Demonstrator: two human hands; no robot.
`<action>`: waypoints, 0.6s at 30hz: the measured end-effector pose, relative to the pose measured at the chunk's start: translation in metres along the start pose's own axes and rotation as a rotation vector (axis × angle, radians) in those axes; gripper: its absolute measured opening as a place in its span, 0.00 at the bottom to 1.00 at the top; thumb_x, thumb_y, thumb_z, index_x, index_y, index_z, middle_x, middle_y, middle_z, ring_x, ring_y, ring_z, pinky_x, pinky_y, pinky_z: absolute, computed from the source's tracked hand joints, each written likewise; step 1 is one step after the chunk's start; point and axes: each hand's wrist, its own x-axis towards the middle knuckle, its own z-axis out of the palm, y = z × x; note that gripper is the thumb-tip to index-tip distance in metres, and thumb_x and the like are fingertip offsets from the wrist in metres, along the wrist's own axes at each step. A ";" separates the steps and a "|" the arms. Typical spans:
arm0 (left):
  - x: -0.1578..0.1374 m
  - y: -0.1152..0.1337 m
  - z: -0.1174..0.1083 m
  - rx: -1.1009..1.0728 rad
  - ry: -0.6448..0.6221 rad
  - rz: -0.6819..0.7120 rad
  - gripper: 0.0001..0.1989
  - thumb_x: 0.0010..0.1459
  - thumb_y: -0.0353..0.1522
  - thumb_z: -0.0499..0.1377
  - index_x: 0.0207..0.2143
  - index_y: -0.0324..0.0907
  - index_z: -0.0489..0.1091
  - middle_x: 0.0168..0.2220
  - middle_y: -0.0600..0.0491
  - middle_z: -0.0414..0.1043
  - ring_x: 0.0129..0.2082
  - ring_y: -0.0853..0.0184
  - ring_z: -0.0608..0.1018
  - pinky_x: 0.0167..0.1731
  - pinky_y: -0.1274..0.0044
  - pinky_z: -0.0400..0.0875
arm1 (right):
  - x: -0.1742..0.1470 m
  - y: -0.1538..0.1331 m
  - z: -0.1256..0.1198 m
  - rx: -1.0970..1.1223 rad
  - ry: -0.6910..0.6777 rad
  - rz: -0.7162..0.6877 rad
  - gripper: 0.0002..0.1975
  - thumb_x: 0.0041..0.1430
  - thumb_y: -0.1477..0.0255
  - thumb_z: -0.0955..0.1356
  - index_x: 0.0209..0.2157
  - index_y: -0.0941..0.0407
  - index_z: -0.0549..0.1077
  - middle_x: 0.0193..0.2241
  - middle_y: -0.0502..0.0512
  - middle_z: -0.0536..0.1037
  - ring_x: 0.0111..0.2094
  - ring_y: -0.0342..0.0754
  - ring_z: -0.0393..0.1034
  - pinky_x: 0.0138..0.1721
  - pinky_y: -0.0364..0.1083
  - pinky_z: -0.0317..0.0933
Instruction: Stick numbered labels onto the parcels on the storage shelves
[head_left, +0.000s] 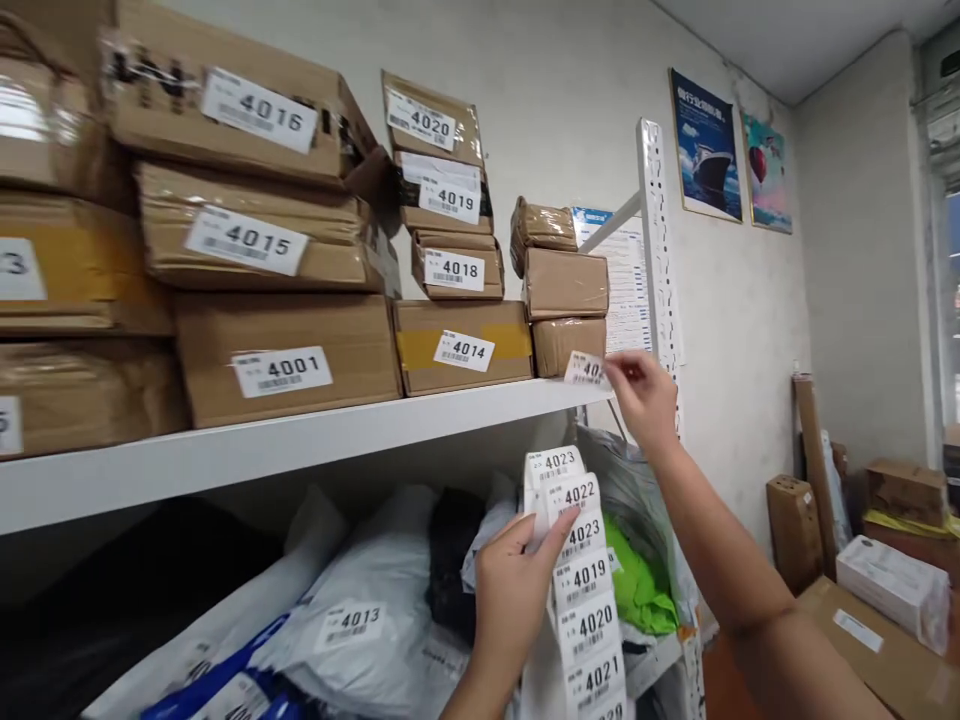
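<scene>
Head view: right hand (645,400) pinches a single label (585,372), lowest small carton (553,342) just left of it; left hand (510,575), farther off, grips label strip (594,628), long axis hanging downward.

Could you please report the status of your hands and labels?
Left hand gripping long white paper strip of numbered labels. Right hand pinching small white rectangular label before bottom-right brown cardboard box on white metal shelf; contact unclear. No obstruction visible.

Parcel storeroom; shelf (315,438) w/ cardboard boxes (566,283), no. labels (282,371); bagged pkgs (375,570) below
</scene>
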 end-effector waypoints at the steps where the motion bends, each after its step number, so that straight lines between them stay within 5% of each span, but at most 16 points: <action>1: 0.004 0.003 -0.002 0.008 0.015 0.032 0.23 0.50 0.49 0.63 0.15 0.41 0.72 0.20 0.54 0.71 0.24 0.68 0.72 0.24 0.79 0.67 | 0.017 0.009 0.006 -0.018 -0.039 0.032 0.05 0.62 0.69 0.67 0.33 0.55 0.73 0.30 0.53 0.76 0.32 0.46 0.70 0.34 0.46 0.65; 5: 0.018 0.014 -0.013 0.012 0.054 0.142 0.19 0.55 0.45 0.59 0.21 0.41 0.76 0.26 0.52 0.75 0.28 0.66 0.75 0.28 0.79 0.69 | 0.047 0.034 0.025 -0.219 -0.200 0.006 0.06 0.54 0.74 0.72 0.36 0.56 0.74 0.31 0.52 0.72 0.29 0.46 0.65 0.36 0.48 0.65; 11: 0.027 0.024 -0.022 0.085 0.076 0.251 0.22 0.57 0.43 0.58 0.14 0.40 0.65 0.18 0.56 0.62 0.21 0.71 0.66 0.22 0.81 0.61 | 0.044 0.050 0.026 -0.351 -0.031 0.029 0.31 0.51 0.65 0.75 0.55 0.56 0.66 0.48 0.64 0.68 0.40 0.54 0.67 0.42 0.55 0.66; 15: 0.033 0.022 -0.020 0.082 0.099 0.284 0.24 0.58 0.42 0.57 0.14 0.41 0.59 0.18 0.57 0.56 0.21 0.72 0.62 0.22 0.80 0.57 | 0.037 0.044 0.017 -0.127 0.015 0.047 0.17 0.61 0.63 0.68 0.49 0.56 0.67 0.42 0.59 0.72 0.36 0.49 0.68 0.40 0.51 0.67; 18: 0.038 0.020 -0.018 0.052 0.107 0.294 0.24 0.59 0.43 0.57 0.14 0.41 0.62 0.18 0.57 0.57 0.21 0.72 0.62 0.22 0.79 0.58 | 0.017 0.021 0.007 0.150 -0.272 -0.006 0.13 0.62 0.62 0.68 0.44 0.53 0.71 0.39 0.56 0.74 0.37 0.48 0.70 0.34 0.46 0.66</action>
